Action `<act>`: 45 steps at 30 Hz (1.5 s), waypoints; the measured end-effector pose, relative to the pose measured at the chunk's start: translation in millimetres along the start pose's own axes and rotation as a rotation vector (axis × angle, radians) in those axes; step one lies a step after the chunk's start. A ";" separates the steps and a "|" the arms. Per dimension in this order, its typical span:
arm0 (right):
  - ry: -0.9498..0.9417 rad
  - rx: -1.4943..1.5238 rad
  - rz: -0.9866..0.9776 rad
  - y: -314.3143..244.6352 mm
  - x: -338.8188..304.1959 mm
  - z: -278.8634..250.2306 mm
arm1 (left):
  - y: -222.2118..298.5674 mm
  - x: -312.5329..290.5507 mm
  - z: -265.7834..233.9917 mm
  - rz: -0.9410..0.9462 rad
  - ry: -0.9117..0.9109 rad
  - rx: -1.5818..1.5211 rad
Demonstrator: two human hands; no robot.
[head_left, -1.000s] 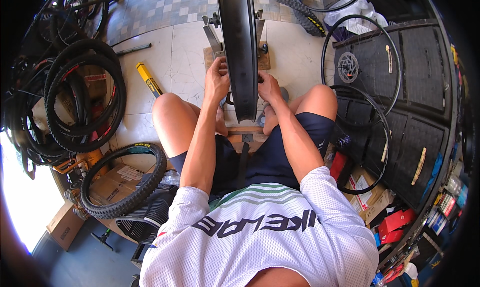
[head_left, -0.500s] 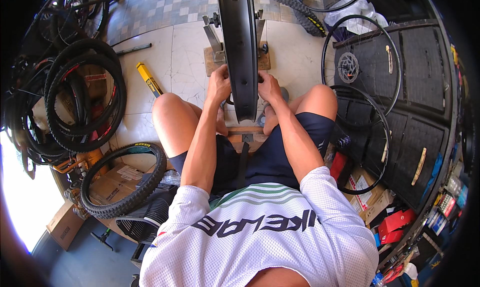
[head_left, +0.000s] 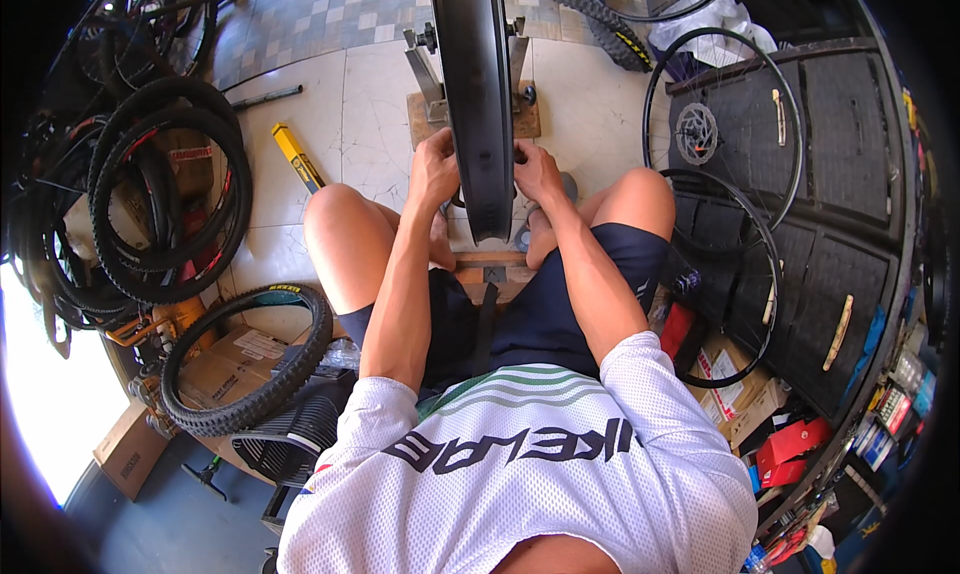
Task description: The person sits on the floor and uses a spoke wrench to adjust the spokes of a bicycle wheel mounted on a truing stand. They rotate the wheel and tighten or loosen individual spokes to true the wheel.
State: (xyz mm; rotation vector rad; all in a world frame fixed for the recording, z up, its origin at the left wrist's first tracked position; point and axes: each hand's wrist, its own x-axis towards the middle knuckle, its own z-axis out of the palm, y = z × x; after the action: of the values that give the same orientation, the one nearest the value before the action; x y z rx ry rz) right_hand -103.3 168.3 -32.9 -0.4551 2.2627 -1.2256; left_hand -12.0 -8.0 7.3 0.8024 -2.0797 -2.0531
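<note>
A wide black bicycle rim (head_left: 478, 124) without a tyre stands upright in front of me, held in a metal truing stand (head_left: 427, 84) on a wooden base. My left hand (head_left: 434, 167) is closed against the rim's left side, its fingertips tucked behind the edge. On the other side my right hand (head_left: 538, 170) is curled, thumb and fingers together at the rim's right edge, with something small and dark by the fingertips. What either hand pinches is hidden by the rim and the fingers.
Several tyres (head_left: 240, 189) hang at the left, and a knobby tyre (head_left: 190, 414) leans on cartons below them. A yellow box (head_left: 297, 158) lies on the tiles. Two wheels (head_left: 790, 174) lean against black drawers (head_left: 840, 124) at the right.
The rim's near end has shifted very slightly to the left. Both hands stay beside the rim, with only a small shift of the left hand and the right fingers.
</note>
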 end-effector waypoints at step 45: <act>0.038 -0.051 0.014 -8.0 -4.4 -4.1 | -27.9 19.3 11.2 0.150 0.103 0.082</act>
State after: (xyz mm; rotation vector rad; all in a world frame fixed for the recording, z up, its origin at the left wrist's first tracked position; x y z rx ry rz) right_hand -101.8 169.0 -23.0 -0.4372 2.3301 -1.1809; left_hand -25.4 -4.8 -25.7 0.7224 -2.1100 -1.8223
